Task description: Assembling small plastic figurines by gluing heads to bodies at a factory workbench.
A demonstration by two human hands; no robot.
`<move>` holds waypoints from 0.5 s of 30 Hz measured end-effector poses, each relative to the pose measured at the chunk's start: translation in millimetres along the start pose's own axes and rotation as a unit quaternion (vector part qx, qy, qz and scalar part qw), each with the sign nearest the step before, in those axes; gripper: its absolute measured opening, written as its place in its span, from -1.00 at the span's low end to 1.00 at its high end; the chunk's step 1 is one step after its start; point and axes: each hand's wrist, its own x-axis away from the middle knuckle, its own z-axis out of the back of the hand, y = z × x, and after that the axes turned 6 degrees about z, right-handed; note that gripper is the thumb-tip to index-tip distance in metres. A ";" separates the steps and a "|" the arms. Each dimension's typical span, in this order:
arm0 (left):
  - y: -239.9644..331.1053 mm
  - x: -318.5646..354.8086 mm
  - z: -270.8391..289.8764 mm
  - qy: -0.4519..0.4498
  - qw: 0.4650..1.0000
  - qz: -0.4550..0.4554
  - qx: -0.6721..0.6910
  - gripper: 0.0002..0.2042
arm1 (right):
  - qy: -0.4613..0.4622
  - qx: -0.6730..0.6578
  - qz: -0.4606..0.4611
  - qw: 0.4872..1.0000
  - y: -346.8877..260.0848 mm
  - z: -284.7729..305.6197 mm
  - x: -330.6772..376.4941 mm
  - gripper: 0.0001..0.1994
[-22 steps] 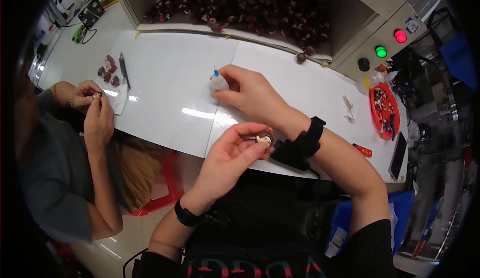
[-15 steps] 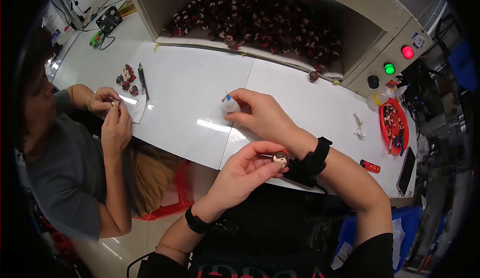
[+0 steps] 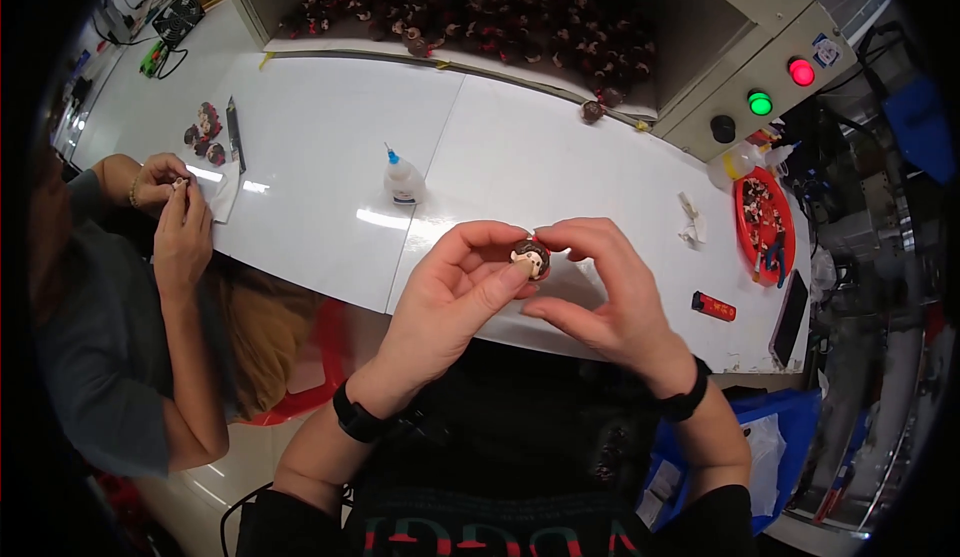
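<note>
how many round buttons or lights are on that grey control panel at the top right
3. A red light sits highest and rightmost, a green light is just below-left of it, and a black knob is lowest and leftmost. Others may lie outside the view.

White worktable (image 3: 500, 147) (glossy) — beige cabinet (image 3: 740, 47) behind.

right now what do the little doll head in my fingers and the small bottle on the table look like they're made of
Doll head: looks like hard moulded plastic, with glossy brown hair and a matte pale face.
Small bottle: probably soft translucent white plastic; cloudy body, thin blue nozzle tip.
It stands on the white table, whose top shines with glare, likely laminate.
</note>
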 end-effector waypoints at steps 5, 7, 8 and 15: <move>-1.8 -3.0 -1.3 0.030 0.999 0.005 -0.013 -0.73 | 0.014 0.049 0.059 0.997 8.5 -2.1 -4.9 -0.56; -1.2 -3.4 0.9 0.023 1.000 0.014 -0.004 -0.72 | 0.008 0.061 0.079 0.995 9.6 -0.8 -7.1 -0.57; -0.7 -3.7 2.0 0.013 1.000 0.026 0.006 -0.71 | 0.001 0.065 0.079 0.995 10.0 -0.1 -6.9 -0.58; 0.3 -5.1 7.8 -0.001 0.999 0.046 0.002 -0.75 | -0.033 0.036 0.084 0.995 10.8 5.0 -9.0 -0.62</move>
